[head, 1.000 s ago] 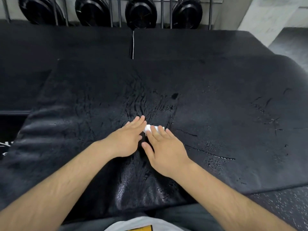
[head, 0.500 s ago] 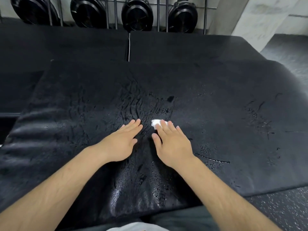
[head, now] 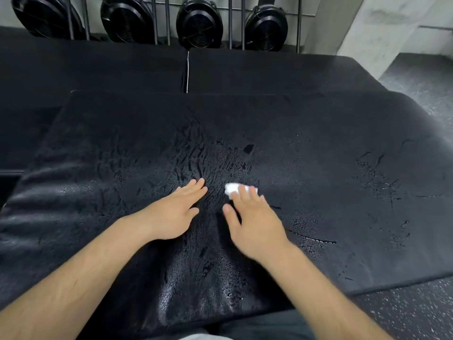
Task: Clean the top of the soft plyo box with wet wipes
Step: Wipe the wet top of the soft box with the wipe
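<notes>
The step in hand is the wiping pass itself. The wet wipe [head: 232, 188], folded into a small white wad, lies on the top of the soft plyo box [head: 343, 143], near its middle and slightly toward the person.

The right hand [head: 252, 222] lies palm down over the wipe. Its fingers [head: 241, 192] are straight and slightly spread, and their tips press the wipe flat rather than pinching it. The thumb stands out to the left, off the wipe. The left hand [head: 171, 212] rests flat on the box just beside the right hand, apart from the wipe, with its fingers [head: 193, 188] straight and close together, holding nothing.

The wad's long axis runs left to right across the box, crosswise to the right fingers. Neither end is distinct, so no pointing direction can be told.

Wet streaks [head: 213, 163] and droplets mark the central zone; the far and outer zones look matt. The task is judged partly complete. The next move calls for even downward pressure while sliding the wipe out to the matt zones, the left hand bracing the soft cover against bunching.
</notes>
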{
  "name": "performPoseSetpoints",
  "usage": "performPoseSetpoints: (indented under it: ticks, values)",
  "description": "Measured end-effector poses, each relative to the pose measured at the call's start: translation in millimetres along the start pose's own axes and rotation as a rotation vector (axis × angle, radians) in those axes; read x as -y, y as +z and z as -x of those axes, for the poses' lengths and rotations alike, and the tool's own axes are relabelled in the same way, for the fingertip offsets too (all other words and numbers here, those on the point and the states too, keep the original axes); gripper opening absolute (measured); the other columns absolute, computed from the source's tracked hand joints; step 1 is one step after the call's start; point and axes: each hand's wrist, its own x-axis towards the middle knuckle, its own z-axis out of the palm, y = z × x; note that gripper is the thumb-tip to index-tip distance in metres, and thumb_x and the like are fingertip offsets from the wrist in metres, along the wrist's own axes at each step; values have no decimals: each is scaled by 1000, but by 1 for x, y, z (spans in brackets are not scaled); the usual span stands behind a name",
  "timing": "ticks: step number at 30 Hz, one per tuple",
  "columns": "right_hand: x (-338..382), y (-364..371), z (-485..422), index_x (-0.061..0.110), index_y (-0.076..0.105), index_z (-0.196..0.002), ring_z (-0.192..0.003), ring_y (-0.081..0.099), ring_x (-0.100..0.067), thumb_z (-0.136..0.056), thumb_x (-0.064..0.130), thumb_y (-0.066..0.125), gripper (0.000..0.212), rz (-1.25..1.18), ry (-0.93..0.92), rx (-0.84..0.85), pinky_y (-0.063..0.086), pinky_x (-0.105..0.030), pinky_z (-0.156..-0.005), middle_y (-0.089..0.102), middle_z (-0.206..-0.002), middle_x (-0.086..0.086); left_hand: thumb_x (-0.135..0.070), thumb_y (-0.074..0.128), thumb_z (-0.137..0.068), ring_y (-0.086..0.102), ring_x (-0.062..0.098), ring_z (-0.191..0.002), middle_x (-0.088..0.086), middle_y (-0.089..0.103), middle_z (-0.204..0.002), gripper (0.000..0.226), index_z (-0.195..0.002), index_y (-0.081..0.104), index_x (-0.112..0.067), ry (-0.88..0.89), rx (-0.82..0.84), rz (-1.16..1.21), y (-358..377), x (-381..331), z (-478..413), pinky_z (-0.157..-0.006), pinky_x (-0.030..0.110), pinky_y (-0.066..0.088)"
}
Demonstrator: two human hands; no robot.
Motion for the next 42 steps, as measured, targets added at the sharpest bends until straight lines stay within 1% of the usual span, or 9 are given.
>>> performPoseSetpoints:
  ticks: [4,11,15,21,24,29,34,39,42]
  values:
    - [29,11,51,16,34,-154,-151,18,-27,-103,51,2,70,-2,-113,86,18,-43,-124,28,-161,-1,-19,33,-108,-20,-3,-146,-17,-17,-162,60,-159,2,-24,-5,6,-4,3,1,-2,-118,18,-12]
    - [36,14,-14,13,38,-148,-143,29,-28,-95,51,-1,76,-44,-103,47,25,-45,-120,38,-151,-2,-17,36,-107,-15,-3,-147,-15,-10,-163,62,-158,3,-29,3,11,25,-4,-4,5,-113,13,-11]
    - [51,13,42,16,51,-136,-128,44,-26,-105,44,18,54,-17,-198,-13,32,-42,-116,51,-135,2,-21,36,-108,-20,-2,-146,-17,-17,-162,63,-159,-1,-25,-6,52,-33,3,1,15,-114,15,-12]
    - [45,25,8,17,41,-147,-140,36,-27,-99,47,-4,72,43,-143,65,26,-41,-119,44,-148,-1,-21,34,-109,-23,-2,-144,-17,-21,-161,63,-159,-5,-26,-11,88,-25,5,4,10,-115,18,-14]
    - [61,23,27,17,52,-136,-122,46,-26,-105,43,8,60,40,-133,-6,33,-38,-111,53,-132,0,-22,33,-109,-23,-1,-145,-16,-20,-161,62,-159,-4,-23,4,78,-28,6,4,13,-114,16,-15]
    - [59,23,71,21,48,-146,-140,42,-25,-105,43,-3,69,54,-98,72,30,-41,-119,53,-146,1,-19,36,-108,-25,-4,-143,-18,-23,-160,65,-158,-6,-24,13,88,-41,7,5,12,-111,13,-16]
    - [25,15,23,23,39,-146,-140,33,-21,-100,41,-4,66,48,-38,16,29,-42,-117,41,-147,5,-20,36,-108,-25,-4,-143,-20,-24,-158,65,-157,-6,-26,4,102,-22,7,6,11,-115,16,-15]
    - [51,16,84,24,45,-144,-141,37,-24,-105,38,6,57,5,-105,65,29,-41,-119,48,-146,3,-20,37,-108,-25,-5,-143,-20,-21,-159,66,-158,-4,-27,22,75,-29,9,6,15,-113,14,-15]
    - [25,13,59,31,40,-146,-141,36,-18,-105,37,3,55,16,-69,42,24,-41,-121,47,-145,8,-18,37,-108,-25,-4,-143,-20,-22,-159,65,-158,-4,-27,13,71,-31,8,4,14,-113,15,-15]
